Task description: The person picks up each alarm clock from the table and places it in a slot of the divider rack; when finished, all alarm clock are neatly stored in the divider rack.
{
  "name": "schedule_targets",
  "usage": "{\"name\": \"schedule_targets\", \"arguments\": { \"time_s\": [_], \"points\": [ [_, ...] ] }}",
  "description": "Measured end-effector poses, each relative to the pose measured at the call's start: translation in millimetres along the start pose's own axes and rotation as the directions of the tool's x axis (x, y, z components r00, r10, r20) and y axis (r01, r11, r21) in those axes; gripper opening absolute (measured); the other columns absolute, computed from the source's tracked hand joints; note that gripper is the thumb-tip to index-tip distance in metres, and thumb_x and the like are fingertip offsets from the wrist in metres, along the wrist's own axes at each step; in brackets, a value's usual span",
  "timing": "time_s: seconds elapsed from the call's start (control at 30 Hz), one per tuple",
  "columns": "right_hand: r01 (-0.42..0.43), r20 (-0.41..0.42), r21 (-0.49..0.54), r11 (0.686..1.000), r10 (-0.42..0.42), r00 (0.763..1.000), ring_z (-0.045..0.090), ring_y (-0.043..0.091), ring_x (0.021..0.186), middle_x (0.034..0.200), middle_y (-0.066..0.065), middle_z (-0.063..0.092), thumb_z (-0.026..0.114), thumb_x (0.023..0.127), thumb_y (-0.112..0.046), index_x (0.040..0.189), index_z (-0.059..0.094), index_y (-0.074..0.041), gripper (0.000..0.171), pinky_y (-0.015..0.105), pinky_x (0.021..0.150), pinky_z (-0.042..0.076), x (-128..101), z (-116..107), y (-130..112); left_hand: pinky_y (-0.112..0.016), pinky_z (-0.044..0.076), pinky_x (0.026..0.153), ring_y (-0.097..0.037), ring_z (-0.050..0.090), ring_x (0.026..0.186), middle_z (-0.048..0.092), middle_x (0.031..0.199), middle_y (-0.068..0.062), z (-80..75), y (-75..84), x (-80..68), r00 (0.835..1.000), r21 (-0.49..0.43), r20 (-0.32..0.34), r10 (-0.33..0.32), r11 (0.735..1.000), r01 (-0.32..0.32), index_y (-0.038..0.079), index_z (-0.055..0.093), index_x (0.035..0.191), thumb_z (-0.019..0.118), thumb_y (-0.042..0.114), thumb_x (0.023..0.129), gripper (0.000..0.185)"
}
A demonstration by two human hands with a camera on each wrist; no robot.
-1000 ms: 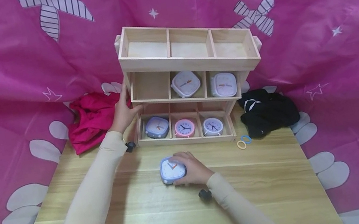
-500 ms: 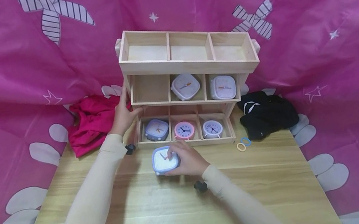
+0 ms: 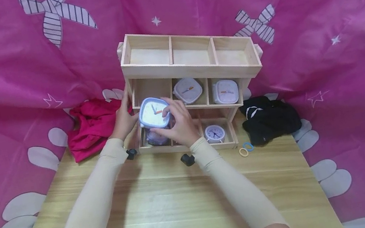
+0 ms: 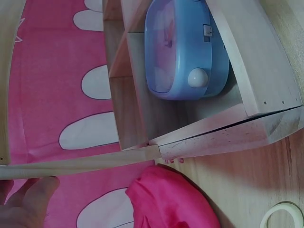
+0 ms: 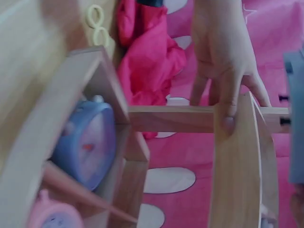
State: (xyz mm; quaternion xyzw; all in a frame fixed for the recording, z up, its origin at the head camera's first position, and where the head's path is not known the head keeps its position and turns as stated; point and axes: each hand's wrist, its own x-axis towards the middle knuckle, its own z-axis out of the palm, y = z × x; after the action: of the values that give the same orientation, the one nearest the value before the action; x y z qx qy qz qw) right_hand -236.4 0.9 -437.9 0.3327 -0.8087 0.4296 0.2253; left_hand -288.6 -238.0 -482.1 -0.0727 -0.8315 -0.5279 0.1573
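Note:
In the head view my right hand (image 3: 182, 124) holds a blue square alarm clock (image 3: 154, 113), white face up, between thumb and fingers. It hangs in front of the middle tier's left compartment. Its edge enters the right wrist view as a blue alarm clock side (image 5: 295, 128). My left hand (image 3: 125, 120) grips the left side of the wooden shelf (image 3: 192, 65). The right wrist view shows that left hand (image 5: 223, 57) with its thumb over the tier's front corner. Below, another blue alarm clock (image 4: 190, 52) sits in the bottom left compartment.
Two pale clocks, one tilted (image 3: 188, 90) and one at right (image 3: 226, 92), occupy the middle tier. A white round clock (image 3: 215, 134) and a pink clock (image 5: 57, 218) stand in the bottom tier. Red cloth (image 3: 91, 126), black cloth (image 3: 271, 118) and small rings (image 3: 244, 152) lie around the shelf.
My right hand has lifted the blue alarm clock off the table and carried it forward to the middle tier's left compartment. My left hand stays on the shelf's side.

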Motion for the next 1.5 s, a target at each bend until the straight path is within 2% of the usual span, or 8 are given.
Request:
{"name": "schedule_targets", "arguments": {
  "time_s": [0.17,0.3,0.5,0.73,0.97,1.17,1.3,1.5],
  "points": [
    [-0.08,-0.149,-0.06,0.995,0.071,0.986,0.055,0.029,0.133,0.151,0.012,0.062,0.098,0.074,-0.039,0.095,0.057,-0.011,0.054,0.045,0.117,0.045,24.0,10.3,-2.9,-0.058,0.045,0.122,-0.047,0.048,0.15,0.042,0.165,-0.031,0.8,0.3,0.7,1.0,0.028,0.006,0.019,0.999,-0.019,0.024,0.012,0.174,0.077,-0.01,0.088,0.113],
    [-0.147,-0.241,-0.15,0.978,0.108,0.964,0.06,0.027,0.126,0.13,0.007,0.071,0.096,0.075,-0.045,0.095,0.059,-0.011,0.054,0.044,0.112,0.047,40.4,19.5,-2.4,-0.058,0.043,0.125,-0.048,0.046,0.15,0.039,0.167,-0.028,0.9,-0.3,0.4,1.0,0.039,0.017,0.0,0.999,-0.001,0.031,0.008,0.174,0.081,-0.004,0.089,0.117],
    [-0.226,-0.253,-0.326,0.918,0.146,0.956,0.067,0.022,0.107,0.105,-0.001,0.075,0.093,0.075,-0.057,0.1,0.065,-0.015,0.057,0.042,0.103,0.049,57.8,35.5,5.0,-0.057,0.041,0.126,-0.045,0.044,0.153,0.037,0.17,-0.024,-3.1,-2.7,-4.0,1.0,0.024,-0.005,-0.019,1.0,0.019,0.032,0.009,0.173,0.083,-0.002,0.089,0.117],
    [-0.276,-0.221,-0.434,0.857,0.196,0.955,0.066,0.025,0.117,0.118,0.002,0.074,0.091,0.076,-0.06,0.104,0.068,-0.02,0.054,0.044,0.108,0.047,60.4,48.1,8.0,-0.052,0.037,0.129,-0.038,0.04,0.157,0.037,0.17,-0.023,-0.7,-5.1,-5.7,1.0,-0.048,-0.002,-0.004,0.999,0.004,0.033,0.009,0.173,0.083,-0.008,0.087,0.12],
    [-0.292,-0.225,-0.491,0.821,0.204,0.953,0.066,0.024,0.121,0.123,0.001,0.073,0.087,0.079,-0.062,0.104,0.069,-0.022,0.05,0.047,0.112,0.045,67.8,53.0,8.1,-0.056,0.039,0.128,-0.042,0.039,0.156,0.033,0.172,-0.021,1.2,-2.2,-2.9,1.0,-0.018,-0.004,-0.005,1.0,0.004,0.031,0.01,0.174,0.083,-0.005,0.087,0.118],
    [-0.288,-0.164,-0.605,0.742,0.238,0.957,0.061,0.025,0.132,0.139,0.002,0.065,0.082,0.083,-0.066,0.115,0.072,-0.026,0.052,0.051,0.118,0.04,71.0,57.1,11.2,-0.055,0.039,0.128,-0.04,0.041,0.156,0.036,0.172,-0.02,1.7,-1.5,-2.3,1.0,-0.044,-0.003,0.003,0.999,-0.003,0.031,0.011,0.173,0.084,-0.005,0.087,0.119],
    [-0.297,-0.154,-0.605,0.739,0.257,0.954,0.056,0.025,0.14,0.152,0.002,0.058,0.083,0.083,-0.064,0.121,0.073,-0.028,0.053,0.053,0.123,0.036,70.9,60.2,10.8,-0.055,0.041,0.127,-0.04,0.044,0.154,0.038,0.17,-0.021,1.1,-1.3,-2.8,1.0,-0.026,-0.013,0.006,1.0,-0.007,0.029,0.011,0.174,0.084,-0.004,0.087,0.118],
    [-0.322,-0.169,-0.596,0.735,0.278,0.946,0.056,0.022,0.143,0.152,0.001,0.06,0.086,0.082,-0.06,0.116,0.073,-0.026,0.049,0.057,0.132,0.027,74.4,59.0,9.1,-0.053,0.039,0.128,-0.039,0.042,0.155,0.038,0.17,-0.022,3.0,-0.2,-0.8,1.0,-0.07,-0.004,0.013,0.997,-0.013,0.03,0.011,0.174,0.082,-0.01,0.086,0.119]
  ]
}}
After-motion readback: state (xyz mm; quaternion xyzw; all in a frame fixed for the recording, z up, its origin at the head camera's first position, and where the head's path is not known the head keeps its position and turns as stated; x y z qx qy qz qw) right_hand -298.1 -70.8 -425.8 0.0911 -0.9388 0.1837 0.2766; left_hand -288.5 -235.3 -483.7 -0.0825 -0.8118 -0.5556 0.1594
